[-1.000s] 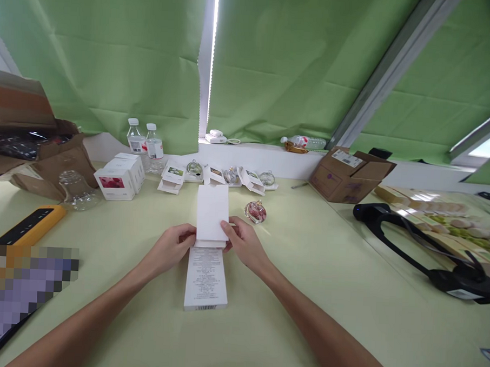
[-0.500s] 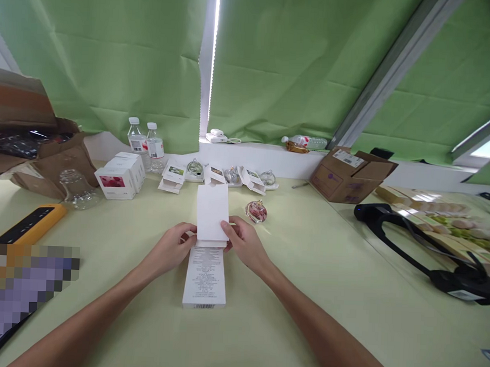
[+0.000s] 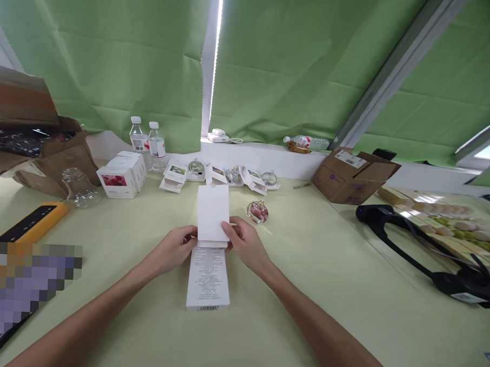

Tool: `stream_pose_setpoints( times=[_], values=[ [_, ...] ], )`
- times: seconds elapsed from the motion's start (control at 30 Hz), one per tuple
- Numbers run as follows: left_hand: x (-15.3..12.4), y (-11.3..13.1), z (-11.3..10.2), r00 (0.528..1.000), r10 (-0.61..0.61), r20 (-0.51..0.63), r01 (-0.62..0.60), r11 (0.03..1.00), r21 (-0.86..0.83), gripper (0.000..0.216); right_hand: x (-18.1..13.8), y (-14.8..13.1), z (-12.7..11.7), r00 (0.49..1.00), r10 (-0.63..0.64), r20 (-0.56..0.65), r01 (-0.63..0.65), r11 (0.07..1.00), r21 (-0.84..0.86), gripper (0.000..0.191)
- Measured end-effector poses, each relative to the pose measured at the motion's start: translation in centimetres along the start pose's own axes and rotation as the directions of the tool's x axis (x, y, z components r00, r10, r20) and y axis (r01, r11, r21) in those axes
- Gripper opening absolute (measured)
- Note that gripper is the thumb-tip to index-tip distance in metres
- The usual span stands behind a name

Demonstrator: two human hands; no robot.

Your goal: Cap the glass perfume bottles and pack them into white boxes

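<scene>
A white cardboard piece (image 3: 213, 212) with a plain front panel stands in the middle, between my two hands. At its foot a flat white panel (image 3: 209, 282) with small print and a barcode stretches toward me; I cannot tell if the two are joined. My right hand (image 3: 244, 242) grips the right edge, thumb on the front and fingers behind. On the left edge, the bent fingers of my left hand (image 3: 180, 246) pinch it low down, fingertips partly hidden. A round glass ornament with a reddish pattern (image 3: 257, 211) lies just beyond my right hand.
Opened small boxes (image 3: 174, 175) with round glass ornaments (image 3: 269, 178) line the back. White boxes (image 3: 118, 182), a glass jar (image 3: 80, 188), water bottles (image 3: 156, 147) and a yellow-black device (image 3: 32, 223) are left. A cardboard carton (image 3: 345, 177) and black headset (image 3: 389, 233) are right.
The printed panel has swung slightly to the right at its near end. Both hands keep their grip in nearly the same place; the whole view has shifted a little.
</scene>
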State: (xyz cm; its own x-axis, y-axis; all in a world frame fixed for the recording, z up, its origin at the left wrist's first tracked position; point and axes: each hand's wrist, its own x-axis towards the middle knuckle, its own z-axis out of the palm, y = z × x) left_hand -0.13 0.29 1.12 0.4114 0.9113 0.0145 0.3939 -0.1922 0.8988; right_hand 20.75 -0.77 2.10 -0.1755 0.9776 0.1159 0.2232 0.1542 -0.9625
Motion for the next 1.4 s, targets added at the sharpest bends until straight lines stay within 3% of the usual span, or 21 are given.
stream_pose_setpoints(
  times=[0.2, 0.5, 1.4],
  values=[
    [-0.1, 0.0, -0.1, 0.998, 0.011, -0.059, -0.011, 1.000, 0.005, 0.022, -0.1, -0.2, 0.0, 1.000, 0.007, 0.006, -0.007, 1.000, 0.015, 0.042],
    [-0.3, 0.4, -0.1, 1.000, -0.008, 0.029, 0.005, 0.997, 0.077, 0.033, -0.1, -0.1, 0.0, 1.000, 0.014, 0.006, -0.014, 0.999, 0.036, 0.042],
    [-0.1, 0.5, 0.1, 0.999, 0.043, -0.004, -0.043, 0.999, 0.030, 0.032, -0.3, -0.4, 0.1, 1.000, -0.019, 0.011, 0.019, 1.000, -0.011, 0.042]
  ],
)
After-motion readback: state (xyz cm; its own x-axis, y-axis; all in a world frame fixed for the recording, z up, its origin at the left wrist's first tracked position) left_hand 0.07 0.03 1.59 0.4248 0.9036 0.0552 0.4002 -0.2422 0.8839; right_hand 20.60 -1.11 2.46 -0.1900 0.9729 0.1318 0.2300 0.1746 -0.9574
